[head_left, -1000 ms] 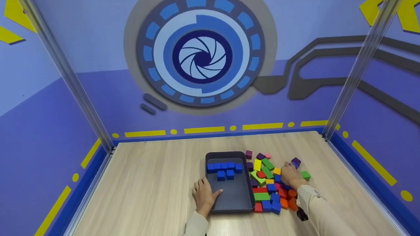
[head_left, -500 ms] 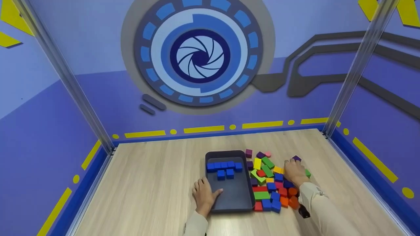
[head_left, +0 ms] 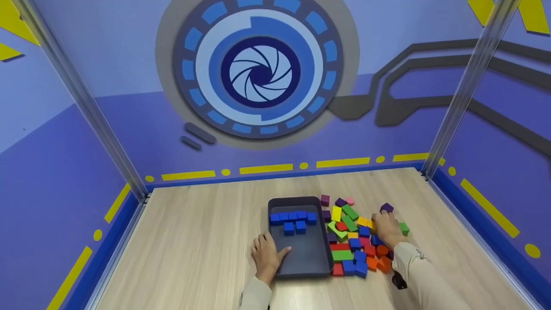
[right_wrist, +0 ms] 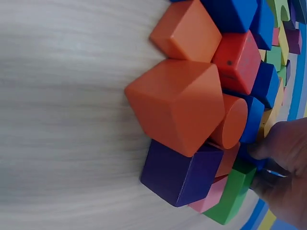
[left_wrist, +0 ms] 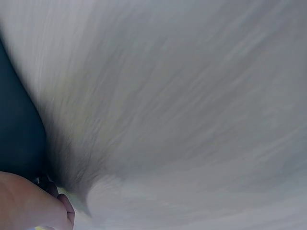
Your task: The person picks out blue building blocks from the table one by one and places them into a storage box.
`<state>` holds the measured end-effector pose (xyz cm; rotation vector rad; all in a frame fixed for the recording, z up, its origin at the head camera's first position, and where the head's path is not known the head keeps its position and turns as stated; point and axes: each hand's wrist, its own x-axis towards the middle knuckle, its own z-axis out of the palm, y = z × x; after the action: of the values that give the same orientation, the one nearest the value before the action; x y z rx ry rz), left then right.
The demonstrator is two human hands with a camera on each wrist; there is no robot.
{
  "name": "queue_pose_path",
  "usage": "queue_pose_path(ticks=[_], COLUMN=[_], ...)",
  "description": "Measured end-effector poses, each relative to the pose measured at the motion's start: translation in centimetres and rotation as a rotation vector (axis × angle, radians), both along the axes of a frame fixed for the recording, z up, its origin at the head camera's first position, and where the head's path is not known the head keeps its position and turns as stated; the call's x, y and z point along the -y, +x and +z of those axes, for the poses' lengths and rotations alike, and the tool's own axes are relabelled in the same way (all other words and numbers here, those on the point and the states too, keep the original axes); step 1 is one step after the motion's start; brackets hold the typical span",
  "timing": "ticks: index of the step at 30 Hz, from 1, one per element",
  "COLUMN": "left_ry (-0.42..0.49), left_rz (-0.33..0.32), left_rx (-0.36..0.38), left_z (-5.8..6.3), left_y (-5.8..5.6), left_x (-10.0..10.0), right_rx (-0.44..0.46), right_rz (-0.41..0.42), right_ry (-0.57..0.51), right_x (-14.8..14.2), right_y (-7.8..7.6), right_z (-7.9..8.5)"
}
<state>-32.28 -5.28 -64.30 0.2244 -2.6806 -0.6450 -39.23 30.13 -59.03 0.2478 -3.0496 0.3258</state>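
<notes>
A tray (head_left: 302,256) is being touched by the left hand (head_left: 266,255), fingers spread, and a blue block (right_wrist: 250,157) pinched by the right hand (head_left: 388,229).

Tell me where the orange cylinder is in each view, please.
Head view: the orange cylinder lies right of centre, low.
Left wrist view: not in it.
Right wrist view: the cylinder shows right of centre, about mid-height.
Shared landmark, head and right wrist views: the right hand, just above the cylinder in the first, below and right of it in the second.
</notes>
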Motion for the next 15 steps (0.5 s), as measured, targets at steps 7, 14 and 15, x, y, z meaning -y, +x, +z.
queue_pose_path(ticks=[7,14,15], left_ry=[0.043,0.026,0.017], left_rz=[-0.012,-0.02,-0.019], left_rx=[0.005,-0.003,-0.005], left_z=[-0.6,-0.2,-0.2], left_y=[0.0,0.1,0.1], left_x=[-0.1,0.1,0.0], right_rx=[-0.076,-0.096,-0.106], right_rz=[-0.023,-0.026,-0.013], right_ry=[-0.002,-0.084,-0.094], right_x=[0.5,3.5,4.0], right_y=[0.0,0.0,0.1], right_z=[1.9,4.3,4.5])
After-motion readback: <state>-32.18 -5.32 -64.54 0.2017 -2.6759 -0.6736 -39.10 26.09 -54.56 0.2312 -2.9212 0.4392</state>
